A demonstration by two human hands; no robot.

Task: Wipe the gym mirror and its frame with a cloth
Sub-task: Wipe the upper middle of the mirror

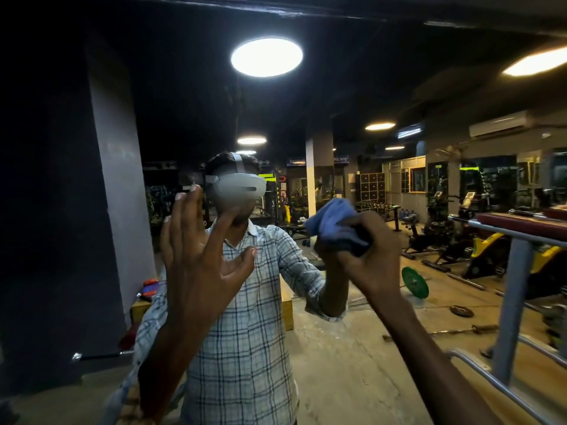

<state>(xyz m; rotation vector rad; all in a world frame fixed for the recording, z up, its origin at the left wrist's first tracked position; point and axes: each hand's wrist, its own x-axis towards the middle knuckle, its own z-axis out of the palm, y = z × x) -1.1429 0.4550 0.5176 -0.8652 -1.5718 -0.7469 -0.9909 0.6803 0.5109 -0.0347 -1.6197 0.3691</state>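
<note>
— Where is the cloth?

— The blue cloth (329, 219) is up in the middle right of the frame. The right grip (365, 256) has its fingers curled round it and squeezes it into a bunch.

— Is it on the mirror?

— It looks like it. The mirror (184, 102) fills almost the whole frame, and the cloth meets the arm in the glass right there.

— And the other one?

— The left grip (199, 265) is up in the middle left. Its fingers are spread wide and it holds nothing. I cannot tell if it touches the glass.

— What else can you see in the glass?

— A person in a checked shirt (245, 332). A big round light (266, 57) shines at the top middle. A green weight plate (414, 282) lies on the floor at the right.
</note>
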